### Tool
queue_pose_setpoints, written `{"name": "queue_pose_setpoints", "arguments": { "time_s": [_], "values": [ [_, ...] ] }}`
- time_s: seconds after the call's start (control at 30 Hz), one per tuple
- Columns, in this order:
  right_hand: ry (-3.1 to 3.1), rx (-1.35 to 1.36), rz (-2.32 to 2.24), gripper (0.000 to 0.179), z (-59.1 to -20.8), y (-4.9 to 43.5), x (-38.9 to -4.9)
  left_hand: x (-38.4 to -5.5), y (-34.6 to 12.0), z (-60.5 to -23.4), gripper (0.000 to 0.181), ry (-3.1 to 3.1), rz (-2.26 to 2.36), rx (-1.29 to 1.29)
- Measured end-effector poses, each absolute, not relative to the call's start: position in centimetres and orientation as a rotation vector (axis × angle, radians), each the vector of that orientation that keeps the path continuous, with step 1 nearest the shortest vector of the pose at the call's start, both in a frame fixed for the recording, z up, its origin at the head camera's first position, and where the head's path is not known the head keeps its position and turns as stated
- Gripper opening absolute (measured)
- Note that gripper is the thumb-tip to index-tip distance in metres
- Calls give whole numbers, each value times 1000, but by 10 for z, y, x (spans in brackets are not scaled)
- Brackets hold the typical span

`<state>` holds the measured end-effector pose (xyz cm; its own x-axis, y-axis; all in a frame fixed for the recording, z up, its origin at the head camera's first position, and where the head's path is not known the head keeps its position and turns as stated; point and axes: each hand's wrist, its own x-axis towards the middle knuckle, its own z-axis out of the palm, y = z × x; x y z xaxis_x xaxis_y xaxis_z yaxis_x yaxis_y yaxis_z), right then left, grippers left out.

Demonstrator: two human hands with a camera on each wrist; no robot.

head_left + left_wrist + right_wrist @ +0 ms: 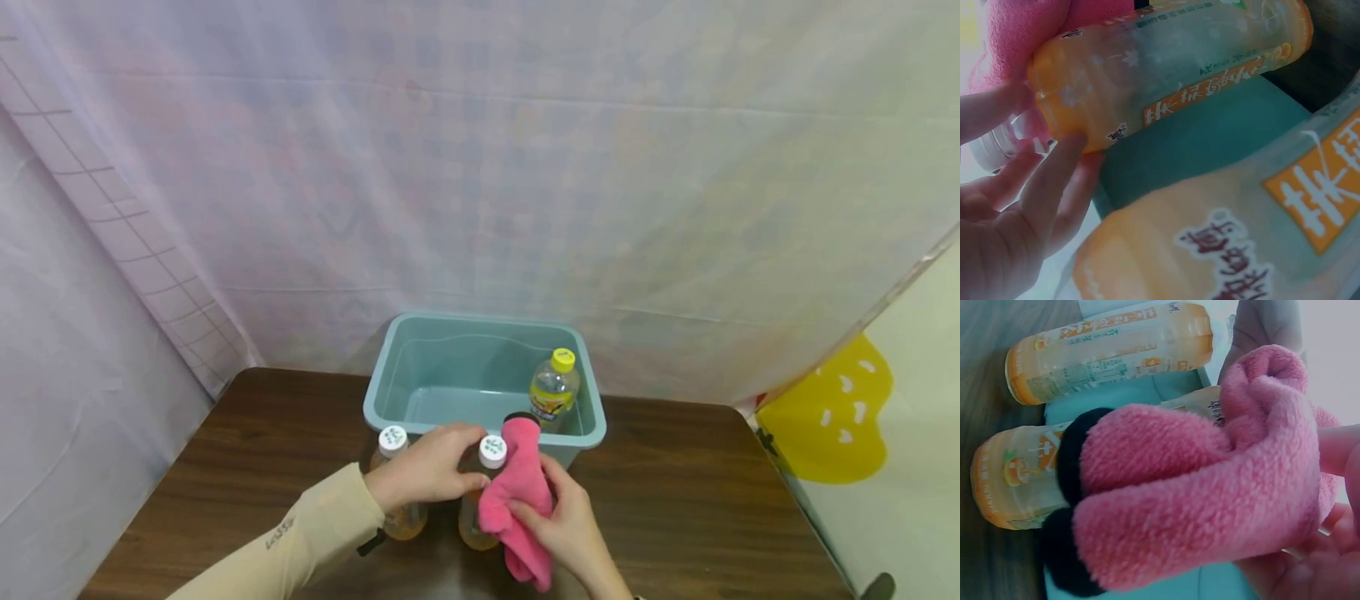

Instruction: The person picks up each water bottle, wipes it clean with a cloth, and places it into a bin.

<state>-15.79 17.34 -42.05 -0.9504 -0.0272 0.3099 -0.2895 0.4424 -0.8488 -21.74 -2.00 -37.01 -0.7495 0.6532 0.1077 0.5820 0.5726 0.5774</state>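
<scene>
As I watch remotely, I log left to right: one white-capped bottle point(406, 522) stands on the table point(675, 500) just left of the left hand point(433, 465), partly hidden behind its wrist. I have that hand gripping a second white-capped bottle point(471, 521) near the neck. Teal bin point(450, 362) sits beyond both hands. Between them, a pink cloth point(528, 487) with black trim overlaps the gripped bottle's right side. Yellow-capped bottle point(553, 385) is inside the bin, beyond the right hand point(566, 521), which I have pinching the cloth.
</scene>
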Motion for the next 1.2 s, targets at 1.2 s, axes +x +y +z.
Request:
{"name": "queue_pose_setpoints", "arguments": {
  "time_s": [1.2],
  "values": [
    [-2687, 272, 1449, 32, -520, 186, -177, -209, -23, -383, 33, 2756, 937, 1095]
  ]
}}
